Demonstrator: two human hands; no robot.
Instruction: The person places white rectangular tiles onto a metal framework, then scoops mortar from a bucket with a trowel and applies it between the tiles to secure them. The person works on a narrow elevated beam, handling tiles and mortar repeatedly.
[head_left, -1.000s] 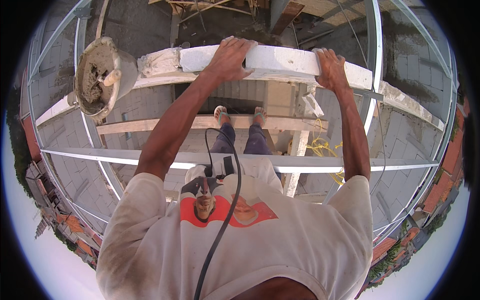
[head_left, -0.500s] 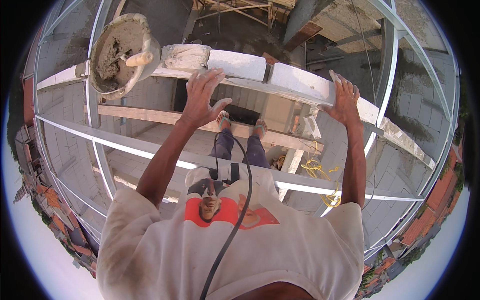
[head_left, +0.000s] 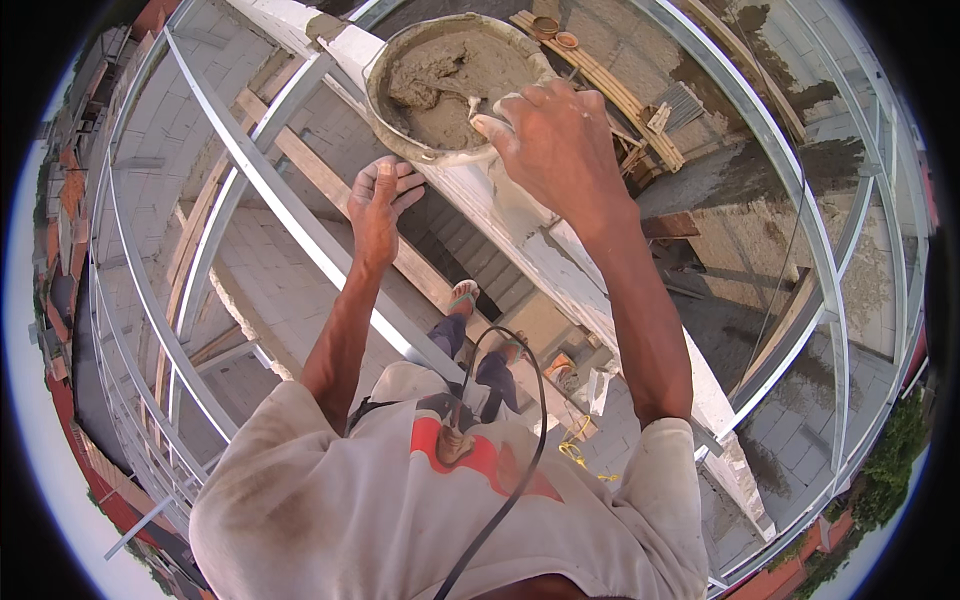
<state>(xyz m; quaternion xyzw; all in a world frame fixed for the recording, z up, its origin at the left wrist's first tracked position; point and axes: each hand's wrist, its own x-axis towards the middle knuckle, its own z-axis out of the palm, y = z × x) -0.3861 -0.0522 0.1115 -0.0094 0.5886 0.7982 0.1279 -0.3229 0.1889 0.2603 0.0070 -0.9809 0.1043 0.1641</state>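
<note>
A round bucket of grey mortar (head_left: pixel 425 75) rests on the pale block wall (head_left: pixel 467 200) that runs diagonally below me. My right hand (head_left: pixel 550 135) is curled over the bucket's near right side, closed around the trowel handle, which is mostly covered by the fingers; a short piece of the trowel (head_left: pixel 474 105) shows in the mortar. My left hand (head_left: pixel 385 200) hangs just left of the wall, below the bucket, fingers loosely bent and apart, holding nothing.
Metal roof frames (head_left: pixel 240 150) cross left and right. A wooden plank (head_left: pixel 420 265) under my feet (head_left: pixel 462 295) spans a stairwell (head_left: pixel 450 235). Bamboo poles (head_left: pixel 610 100) lie beyond the wall. Yellow rope (head_left: pixel 575 450) and a black cable (head_left: pixel 535 420) are near my body.
The view has swung toward the bucket, which now sits top centre. My right hand has left the wall blocks and closed on the trowel in it. My left hand has lifted off the wall.
</note>
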